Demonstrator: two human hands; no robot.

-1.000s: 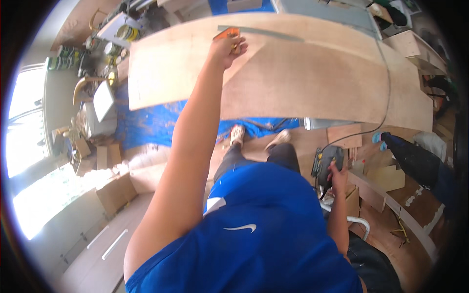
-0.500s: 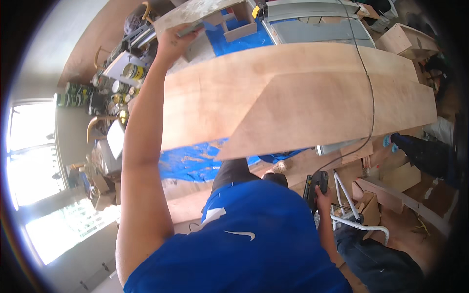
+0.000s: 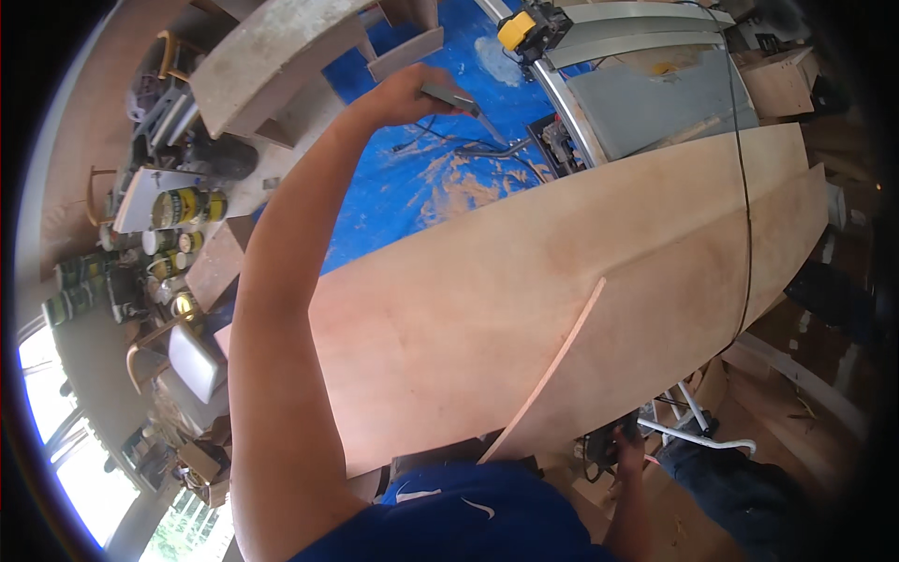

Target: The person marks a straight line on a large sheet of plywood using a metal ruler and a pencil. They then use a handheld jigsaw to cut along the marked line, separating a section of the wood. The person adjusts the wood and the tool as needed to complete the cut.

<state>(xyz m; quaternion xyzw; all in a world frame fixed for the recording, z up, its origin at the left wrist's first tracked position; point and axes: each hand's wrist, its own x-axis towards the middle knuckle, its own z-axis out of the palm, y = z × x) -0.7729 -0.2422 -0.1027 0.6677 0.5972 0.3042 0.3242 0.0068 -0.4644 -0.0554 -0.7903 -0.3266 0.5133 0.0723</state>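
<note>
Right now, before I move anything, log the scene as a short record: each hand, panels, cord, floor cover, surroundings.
Left hand: gripping a grey straight-edged hand tool, exact type unclear
Right hand: holding a dark power tool, partly shadowed, by the near panel edge
Panels: upper plywood panel, with a slanted edge, overlapping the lower plywood panel
Cord: black cord across both panels
Floor cover: blue tarp, strewn with sawdust
Far side: grey-topped machine table
Left side: paint cans
</note>
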